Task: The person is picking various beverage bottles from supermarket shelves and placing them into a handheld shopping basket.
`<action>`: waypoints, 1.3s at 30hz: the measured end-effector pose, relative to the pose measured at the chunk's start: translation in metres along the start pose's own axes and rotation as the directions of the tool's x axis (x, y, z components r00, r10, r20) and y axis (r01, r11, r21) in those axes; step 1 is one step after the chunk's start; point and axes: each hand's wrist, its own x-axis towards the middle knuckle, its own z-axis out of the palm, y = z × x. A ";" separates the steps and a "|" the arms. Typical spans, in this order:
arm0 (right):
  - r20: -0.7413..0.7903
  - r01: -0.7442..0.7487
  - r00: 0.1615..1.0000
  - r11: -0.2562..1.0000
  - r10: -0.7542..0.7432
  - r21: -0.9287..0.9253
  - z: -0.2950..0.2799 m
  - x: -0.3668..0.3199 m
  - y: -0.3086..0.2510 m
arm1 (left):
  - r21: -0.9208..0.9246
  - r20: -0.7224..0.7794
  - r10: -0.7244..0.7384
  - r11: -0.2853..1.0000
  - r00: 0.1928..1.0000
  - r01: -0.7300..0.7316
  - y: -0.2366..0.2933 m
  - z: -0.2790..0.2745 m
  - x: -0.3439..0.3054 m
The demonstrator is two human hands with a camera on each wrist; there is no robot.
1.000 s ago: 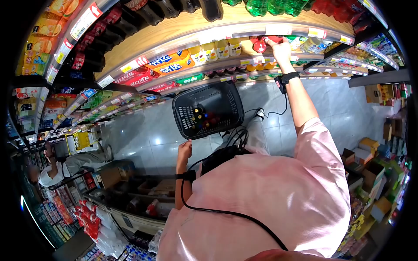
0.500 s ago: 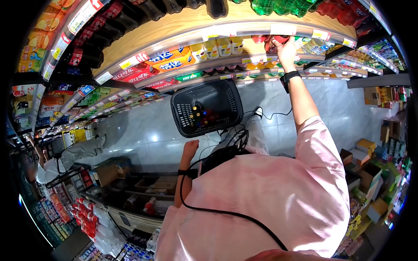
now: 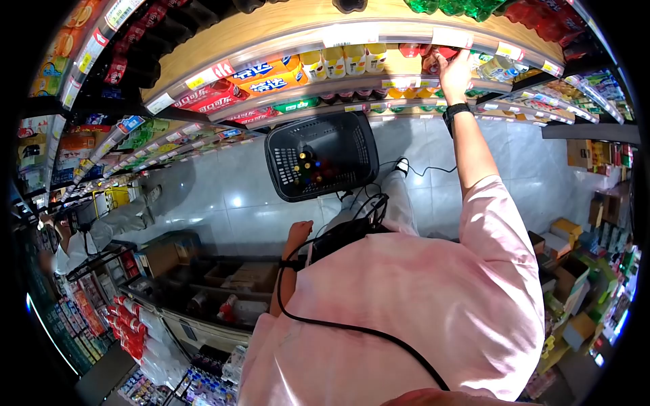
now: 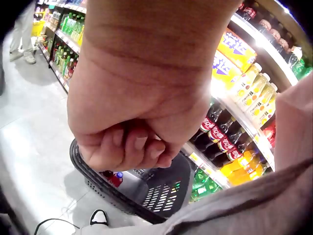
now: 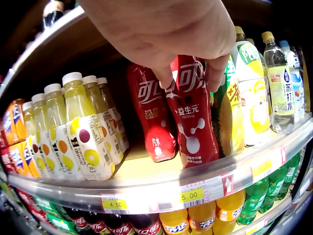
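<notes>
My right hand (image 5: 181,44) reaches to the shelf and grips the upper part of a red Coca-Cola bottle (image 5: 195,129) between thumb and fingers. The bottle stands near the shelf's front edge. Close on its left is a similar red bottle (image 5: 155,134), leaning slightly. On the right a yellow-green tea bottle (image 5: 231,117) sits partly behind my fingers. My left hand (image 4: 132,132) hangs low with its fingers curled into the palm, and nothing shows in it. Beyond that hand is a black shopping basket (image 3: 274,145), with several small bottles (image 3: 308,166) inside.
White-capped yellow drink bottles (image 5: 80,132) stand left of the red ones. A clear bottle with a yellow cap (image 5: 279,83) is farther right. Price tags (image 5: 195,194) line the shelf edge. Another person (image 3: 101,233) is along the aisle, and open cartons (image 3: 575,284) are stacked at right.
My right hand has shifted slightly right and now grips the red bottle from above. My left hand sits a little farther from the basket's rim. The other person has moved slightly left.
</notes>
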 end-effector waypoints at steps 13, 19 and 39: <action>0.824 -0.201 0.566 0.963 -0.035 0.179 -0.026 -0.199 0.060 | 0.250 0.119 0.164 0.950 0.979 -0.190 -0.071 0.028 0.034; 0.962 0.055 0.002 0.961 0.273 -0.272 -0.063 -0.392 0.125 | 0.246 0.102 -0.083 0.968 0.991 0.056 -0.060 0.033 0.077; 0.864 0.368 -0.140 0.836 0.483 -0.408 -0.056 -0.462 0.091 | 0.496 -0.068 0.125 0.865 0.990 -0.075 -0.083 0.112 0.442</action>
